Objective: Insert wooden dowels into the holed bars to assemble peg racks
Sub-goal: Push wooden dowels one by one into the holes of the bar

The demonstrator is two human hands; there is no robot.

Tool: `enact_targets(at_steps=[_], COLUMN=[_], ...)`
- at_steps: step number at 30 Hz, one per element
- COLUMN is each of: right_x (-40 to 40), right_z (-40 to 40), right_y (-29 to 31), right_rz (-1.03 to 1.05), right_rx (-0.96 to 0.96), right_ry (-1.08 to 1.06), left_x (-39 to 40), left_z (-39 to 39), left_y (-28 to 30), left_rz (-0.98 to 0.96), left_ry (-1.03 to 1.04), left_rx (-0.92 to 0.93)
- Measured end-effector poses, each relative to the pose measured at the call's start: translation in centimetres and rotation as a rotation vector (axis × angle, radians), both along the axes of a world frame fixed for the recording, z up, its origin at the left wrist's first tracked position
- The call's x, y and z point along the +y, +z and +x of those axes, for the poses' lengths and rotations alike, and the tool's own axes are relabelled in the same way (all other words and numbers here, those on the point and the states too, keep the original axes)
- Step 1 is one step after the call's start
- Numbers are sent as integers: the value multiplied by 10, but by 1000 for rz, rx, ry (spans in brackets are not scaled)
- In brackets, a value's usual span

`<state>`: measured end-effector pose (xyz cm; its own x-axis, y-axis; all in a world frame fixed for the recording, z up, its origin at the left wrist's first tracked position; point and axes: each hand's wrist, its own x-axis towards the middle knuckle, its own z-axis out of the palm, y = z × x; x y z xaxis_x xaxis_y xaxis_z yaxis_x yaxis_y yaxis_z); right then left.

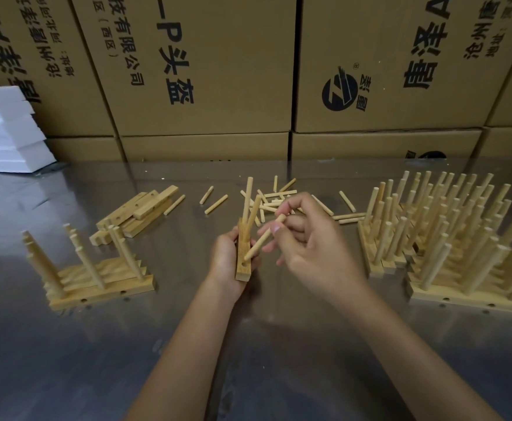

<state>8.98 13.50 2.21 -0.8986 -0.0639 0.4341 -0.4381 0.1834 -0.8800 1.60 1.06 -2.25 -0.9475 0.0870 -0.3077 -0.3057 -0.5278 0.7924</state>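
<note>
My left hand (227,262) grips a short holed wooden bar (244,262) held end-on above the table. Two dowels (248,202) stand in its far holes, and an empty hole shows near its close end. My right hand (306,238) pinches a third dowel (264,238), slanted down with its tip touching the bar just above that empty hole. Loose dowels (274,199) lie scattered on the table behind my hands. A pile of bare holed bars (139,211) lies to the back left.
Finished peg racks (97,275) sit at the left, and a large cluster of them (449,238) crowds the right. The table (127,344) is shiny metal. Cardboard boxes (203,71) wall off the back; white foam blocks (2,132) sit far left.
</note>
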Motion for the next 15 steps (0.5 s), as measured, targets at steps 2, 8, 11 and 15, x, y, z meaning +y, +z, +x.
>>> enact_targets(at_steps=[2,8,11,15], right_x=[-2,-11,-13,-14], right_z=[0,-3,-3,-4], right_y=[-3,-14,-16,-16], right_rz=[74,96,96,137], right_rx=[29,84,98,139], right_ry=[8,-8,-7,-35], left_x=[1,3,4,4], left_z=[3,9,10,10], left_y=[2,6,7,7], left_rz=[-9,-16,34,57], left_ry=[-13,-33,-45,-46], left_rx=[11,56,65,98])
